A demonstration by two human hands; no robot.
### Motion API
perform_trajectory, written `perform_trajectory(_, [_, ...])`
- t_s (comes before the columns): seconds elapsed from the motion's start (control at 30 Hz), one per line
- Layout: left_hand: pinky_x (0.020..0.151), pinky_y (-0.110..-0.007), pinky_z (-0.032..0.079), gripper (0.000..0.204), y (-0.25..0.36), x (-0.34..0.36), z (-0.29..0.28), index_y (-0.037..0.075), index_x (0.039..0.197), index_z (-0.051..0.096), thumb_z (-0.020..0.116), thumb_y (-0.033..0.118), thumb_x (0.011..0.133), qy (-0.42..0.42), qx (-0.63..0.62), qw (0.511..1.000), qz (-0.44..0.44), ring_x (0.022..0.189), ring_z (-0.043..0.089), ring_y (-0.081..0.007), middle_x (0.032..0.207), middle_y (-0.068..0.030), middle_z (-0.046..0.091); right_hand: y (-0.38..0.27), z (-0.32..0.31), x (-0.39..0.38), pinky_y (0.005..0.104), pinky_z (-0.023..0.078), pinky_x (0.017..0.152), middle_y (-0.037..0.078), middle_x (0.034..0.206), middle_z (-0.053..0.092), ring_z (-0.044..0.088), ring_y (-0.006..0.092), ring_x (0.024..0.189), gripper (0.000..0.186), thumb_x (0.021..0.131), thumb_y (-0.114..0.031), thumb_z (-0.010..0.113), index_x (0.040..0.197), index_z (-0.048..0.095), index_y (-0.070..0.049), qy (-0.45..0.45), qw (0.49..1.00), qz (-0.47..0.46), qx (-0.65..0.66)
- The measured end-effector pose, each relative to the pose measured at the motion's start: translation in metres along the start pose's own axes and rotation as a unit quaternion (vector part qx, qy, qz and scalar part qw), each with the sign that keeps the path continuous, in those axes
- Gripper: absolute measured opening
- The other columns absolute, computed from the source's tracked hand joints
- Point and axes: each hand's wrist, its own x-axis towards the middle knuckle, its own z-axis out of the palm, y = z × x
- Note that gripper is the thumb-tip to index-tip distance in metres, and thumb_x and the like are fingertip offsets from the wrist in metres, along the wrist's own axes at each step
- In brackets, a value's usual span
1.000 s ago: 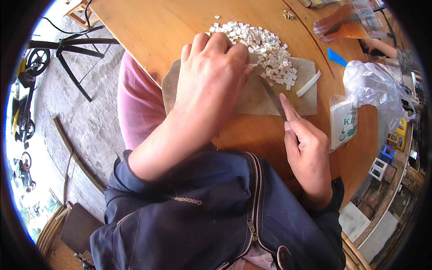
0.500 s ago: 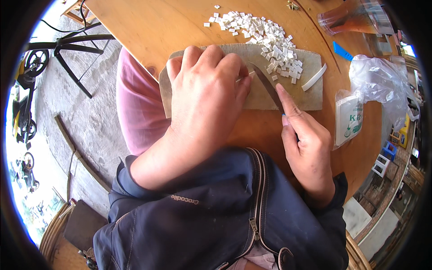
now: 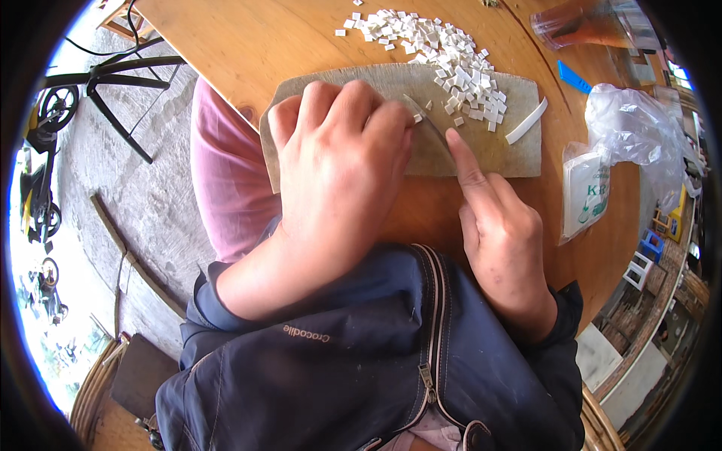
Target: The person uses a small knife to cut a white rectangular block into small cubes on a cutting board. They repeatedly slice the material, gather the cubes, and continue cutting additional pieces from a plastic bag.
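My left hand (image 3: pixel 342 150) rests over the left half of a worn, greenish-brown cutting board (image 3: pixel 496 154), its fingers curled down. A small white end (image 3: pixel 417 118) shows at its fingertips; the rest of that white piece is hidden under the hand. In my right hand (image 3: pixel 500 233) is a knife (image 3: pixel 430 128), with my index finger stretched along the blade's back. The blade stands close beside the left fingertips. Many small white cut squares (image 3: pixel 459 68) spread over the board's far edge onto the table. A curved white strip (image 3: pixel 527 121) lies at the board's right end.
The wooden table (image 3: pixel 214 45) holds a glass of reddish-brown drink (image 3: pixel 579 28), a blue plastic piece (image 3: pixel 574 77), a clear plastic bag (image 3: pixel 635 124) and a white packet with green print (image 3: pixel 585 192) along the right side. A black metal stand (image 3: pixel 113 79) is on the floor at left.
My right hand and the knife have moved a little left, up to the left fingertips. A small white piece now lies apart on the board beyond the blade. My left hand keeps its curled grip.
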Motion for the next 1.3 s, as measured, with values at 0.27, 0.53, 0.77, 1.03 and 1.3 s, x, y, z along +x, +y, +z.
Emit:
perform_trajectory(0.27, [0.086,-0.041,0.04,0.011,-0.008,-0.011,0.01,0.017,0.086,0.071,0.08,0.019,0.079,0.057,-0.01,0.998,0.003,0.092,0.058,-0.0226,0.088,0.0019,0.06,0.014,-0.003,0.0,0.0439,0.05,0.061,0.014,0.074,0.051,0.057,0.0309,0.061,0.075,0.083,0.01,0.062,0.153,0.051,-0.015,0.021,0.994,-0.039,0.095])
perform_trajectory(0.53, [0.088,-0.043,0.038,0.012,-0.008,-0.011,0.014,0.017,0.085,0.07,0.079,0.02,0.079,0.064,-0.023,0.998,-0.004,0.095,0.057,-0.0228,0.089,0.0014,0.058,0.013,0.0,0.001,0.0447,0.05,0.062,0.014,0.074,0.051,0.057,0.0312,0.062,0.076,0.082,0.01,0.063,0.152,0.052,-0.016,0.005,0.997,-0.039,0.066])
perform_trajectory(0.77, [0.088,-0.043,0.039,0.011,-0.008,-0.012,0.012,0.017,0.086,0.07,0.078,0.02,0.079,0.061,-0.028,0.998,-0.004,0.095,0.057,-0.0236,0.089,0.0007,0.058,0.003,0.001,0.0,0.0347,0.051,0.067,0.015,0.076,0.051,0.054,0.0265,0.064,0.071,0.085,0.017,0.057,0.149,0.057,-0.014,0.008,0.999,-0.004,0.046])
perform_trajectory(1.03, [0.088,-0.043,0.04,0.012,-0.012,-0.014,0.01,0.017,0.086,0.072,0.08,0.018,0.077,0.052,-0.046,0.997,-0.017,0.093,0.057,-0.0252,0.089,-0.0001,0.059,0.013,-0.006,0.0,0.0447,0.051,0.062,0.014,0.076,0.052,0.059,0.0317,0.063,0.075,0.082,0.01,0.063,0.152,0.053,-0.016,0.002,0.998,-0.033,0.054])
perform_trajectory(1.3, [0.086,-0.043,0.04,0.014,-0.013,-0.012,0.012,0.017,0.087,0.072,0.081,0.018,0.077,0.061,-0.05,0.997,-0.011,0.091,0.056,-0.0251,0.087,0.0003,0.059,0.009,-0.003,0.0,0.041,0.051,0.064,0.014,0.076,0.052,0.057,0.0292,0.063,0.074,0.082,0.013,0.06,0.151,0.054,-0.014,-0.011,0.997,-0.033,0.064])
